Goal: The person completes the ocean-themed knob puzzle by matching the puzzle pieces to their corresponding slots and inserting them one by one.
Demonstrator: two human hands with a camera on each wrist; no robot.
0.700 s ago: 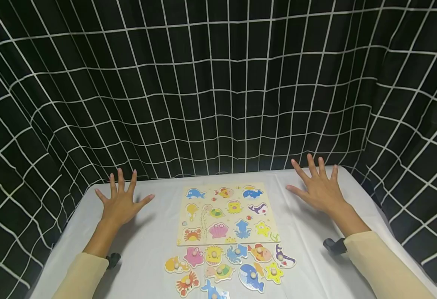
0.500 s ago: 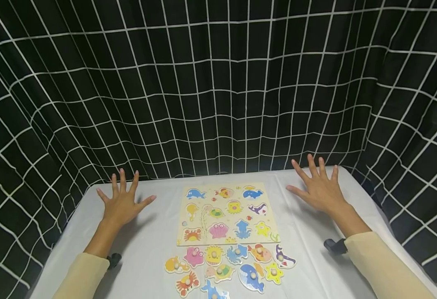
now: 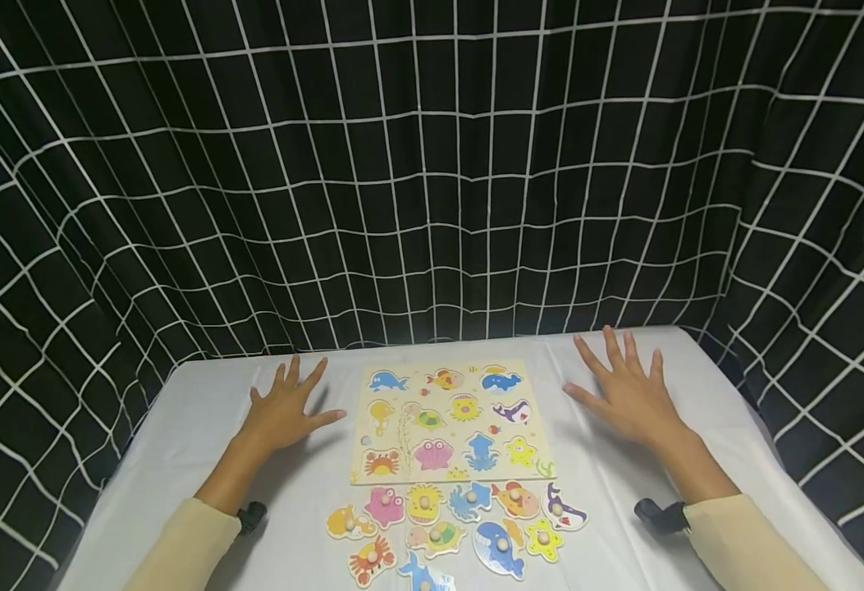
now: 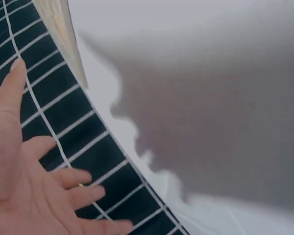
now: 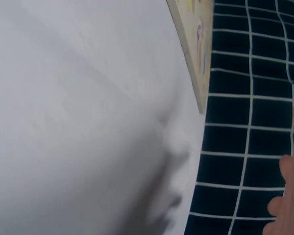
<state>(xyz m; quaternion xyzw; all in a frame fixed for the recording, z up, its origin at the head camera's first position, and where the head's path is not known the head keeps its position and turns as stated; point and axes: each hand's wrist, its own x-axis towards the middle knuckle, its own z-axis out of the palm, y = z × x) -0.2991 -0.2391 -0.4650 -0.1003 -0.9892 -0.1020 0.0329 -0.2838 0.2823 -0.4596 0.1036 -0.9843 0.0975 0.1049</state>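
My left hand (image 3: 281,414) hovers over the white cloth, left of a wooden puzzle board (image 3: 395,402), fingers spread and holding nothing. On the board's other side my right hand (image 3: 634,400) is also spread and holds nothing. Pictures of sea animals cover the board. Loose knobbed puzzle pieces lie just in front of it, among them a pink shell (image 3: 385,509), a crab (image 3: 371,561), a turtle (image 3: 436,538), a blue whale (image 3: 498,552) and a yellow starfish (image 3: 543,540). In the left wrist view the palm and fingers (image 4: 73,196) show above their shadow.
A white cloth (image 3: 306,525) covers the table. Behind it and at both sides hangs a black curtain (image 3: 446,197) with a white grid. Black wrist straps (image 3: 660,515) sit at the sleeve ends. One blue piece (image 3: 424,577) is cut off by the lower frame edge.
My left hand has moved right and slightly nearer, closer to the board. The right hand has dropped a little toward me. The board and pieces stay put.
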